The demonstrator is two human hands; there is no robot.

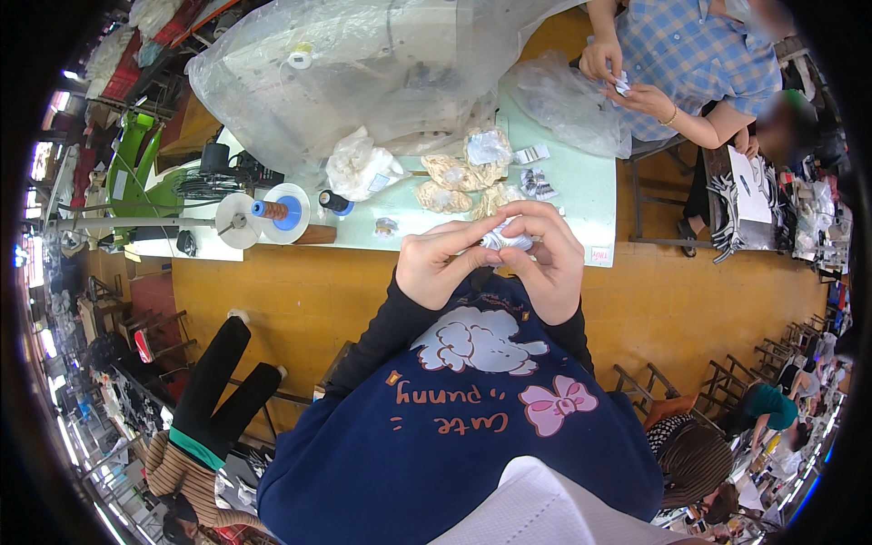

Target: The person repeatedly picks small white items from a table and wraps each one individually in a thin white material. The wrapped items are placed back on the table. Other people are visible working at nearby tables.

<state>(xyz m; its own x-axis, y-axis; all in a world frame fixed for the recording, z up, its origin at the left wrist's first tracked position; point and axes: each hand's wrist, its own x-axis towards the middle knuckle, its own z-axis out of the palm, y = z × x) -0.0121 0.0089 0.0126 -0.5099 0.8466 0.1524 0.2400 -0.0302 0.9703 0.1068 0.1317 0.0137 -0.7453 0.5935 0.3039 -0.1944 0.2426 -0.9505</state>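
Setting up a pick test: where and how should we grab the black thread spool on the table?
Grip the black spool around its dark middle, probably from above: that rounded side shows uncovered, while the white bag lies to its right and the blue-centred disc is to its left.

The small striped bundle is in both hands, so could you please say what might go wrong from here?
The bundle is held by the fingers of the left hand and right hand, so it might slip. Both hands are near the edge of the table, so it could fall to the floor.
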